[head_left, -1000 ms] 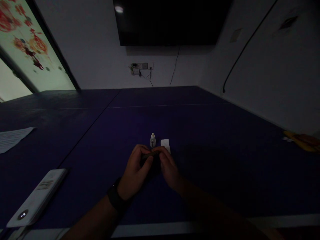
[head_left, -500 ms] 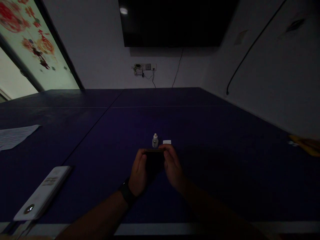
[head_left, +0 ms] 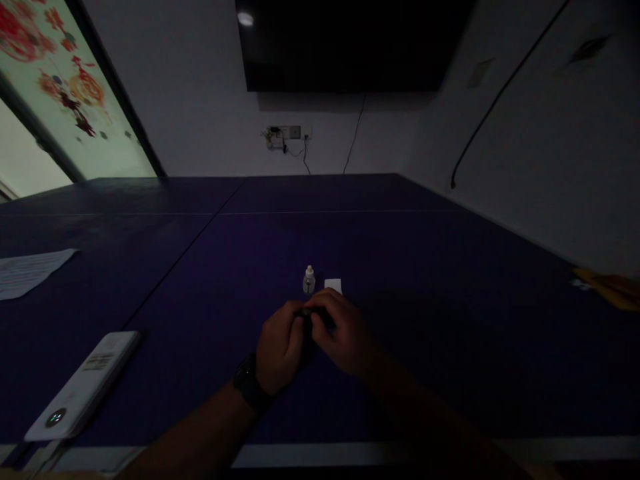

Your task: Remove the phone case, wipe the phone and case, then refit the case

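Observation:
My left hand [head_left: 280,347], with a black watch [head_left: 249,383] on its wrist, and my right hand [head_left: 346,333] meet above the blue table. Between their fingertips is a small dark piece [head_left: 307,312], perhaps cloth; the dim light and my fingers hide most of it. Both hands are closed, thumbs toward me, pinching it from either side. Just beyond them stands a small clear bottle [head_left: 309,284] with a white cap, upright. To its right lies a small white card or packet [head_left: 333,285], its near part covered by my right hand.
A white power-bank-like device [head_left: 83,387] with cables lies at the near left. Printed paper [head_left: 37,272] rests farther left on the dark blue table [head_left: 425,267]. Something yellow [head_left: 605,288] is at the right edge. A screen [head_left: 350,47] hangs on the far wall.
My hands have come closer together, and the right hand has moved left with fingers more bent. The dark piece, stretched flat between them before, now shows much narrower.

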The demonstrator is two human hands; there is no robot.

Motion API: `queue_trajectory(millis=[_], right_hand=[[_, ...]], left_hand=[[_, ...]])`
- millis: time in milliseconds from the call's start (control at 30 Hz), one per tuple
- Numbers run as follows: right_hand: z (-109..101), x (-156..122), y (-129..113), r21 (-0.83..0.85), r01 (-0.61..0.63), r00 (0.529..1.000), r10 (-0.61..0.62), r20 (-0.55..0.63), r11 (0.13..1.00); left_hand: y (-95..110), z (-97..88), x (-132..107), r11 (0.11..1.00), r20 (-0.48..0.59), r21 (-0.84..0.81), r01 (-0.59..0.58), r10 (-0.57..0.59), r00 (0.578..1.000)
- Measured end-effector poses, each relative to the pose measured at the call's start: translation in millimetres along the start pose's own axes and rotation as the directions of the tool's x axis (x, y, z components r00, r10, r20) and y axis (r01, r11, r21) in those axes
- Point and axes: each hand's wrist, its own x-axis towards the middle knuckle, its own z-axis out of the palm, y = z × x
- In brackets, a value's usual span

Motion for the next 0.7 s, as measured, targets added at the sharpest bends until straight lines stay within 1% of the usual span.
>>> queue_trajectory(millis=[133,233,367,467,600,667,700], right_hand=[[-0.2,-3.8,1.4,-0.024,0.078,0.997,-0.077,0.028,0.997],[1.1,-6.5,2.7,-0.039,0.113,0.993,-0.112,0.035,0.993],[3.9,-9.1,2.2,-0.065,0.140,0.990,-0.139,0.028,0.988],[3.4,-8.6,-1.0,-0.089,0.196,0.980,-0.191,0.062,0.977],[-1.4,-7.7,-4.3,-0.030,0.236,0.965,-0.230,0.123,0.971],[-4.3,-8.9,-3.4,0.038,0.220,0.964,-0.223,0.143,0.975],[-5.5,-10.0,-2.1,0.073,0.188,0.970,-0.197,0.143,0.979]], left_hand=[[4.4,-3.1,-1.8,0.999,0.024,0.008,-0.038,0.038,0.999],[4.6,-2.3,-2.9,0.998,0.026,0.010,-0.058,0.058,0.998],[2.5,3.2,-6.1,0.995,-0.016,0.016,-0.098,0.099,0.995],[0.9,6.5,-9.7,0.990,-0.041,0.017,-0.140,0.141,0.989],[-1.2,6.8,-13.9,0.971,-0.036,0.050,-0.233,0.235,0.971],[-2.6,5.5,-14.7,0.967,-0.035,0.060,-0.247,0.249,0.968],[-3.4,4.7,-14.9,0.971,-0.031,0.056,-0.234,0.236,0.971]])
